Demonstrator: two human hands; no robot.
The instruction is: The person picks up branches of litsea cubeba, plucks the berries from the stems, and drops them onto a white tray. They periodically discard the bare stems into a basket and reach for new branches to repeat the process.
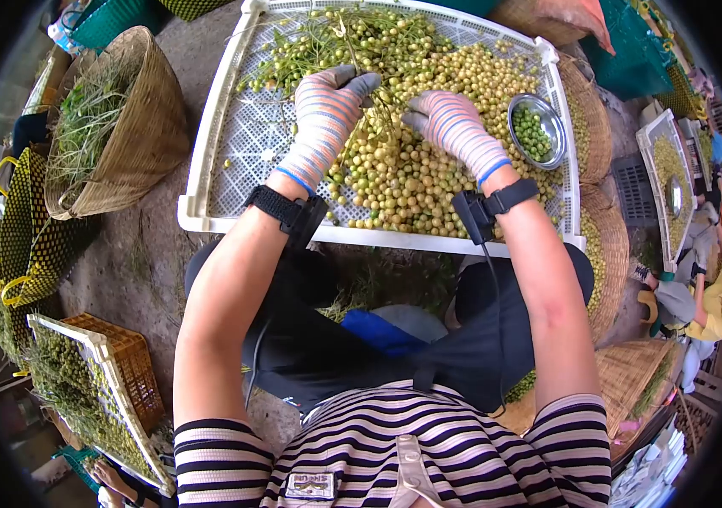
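Note:
Both hands wear striped gloves with grey fingertips, above a white perforated tray (246, 178) heaped with small round yellow-green fruits (403, 182). My left hand (329, 110) is closed, thumb and fingers pinching a thin fruit stem (380, 103) over the middle of the pile. To its right, my right hand (454, 127) is also closed, its fingertips curled at the stem's right side. Whatever lies between those fingertips is hidden. Greener fruits still on twigs (327, 51) lie at the tray's far left. A metal bowl (559, 140) of green fruits rests at the right.
A woven basket (162, 110) of stripped stems stands on the left. Lower left is a crate (136, 364) beside a tray of stemmed fruits. Fruit-filled wicker baskets (611, 245) line the right side. Another person (704, 300) sits at the far right near a second tray (661, 169).

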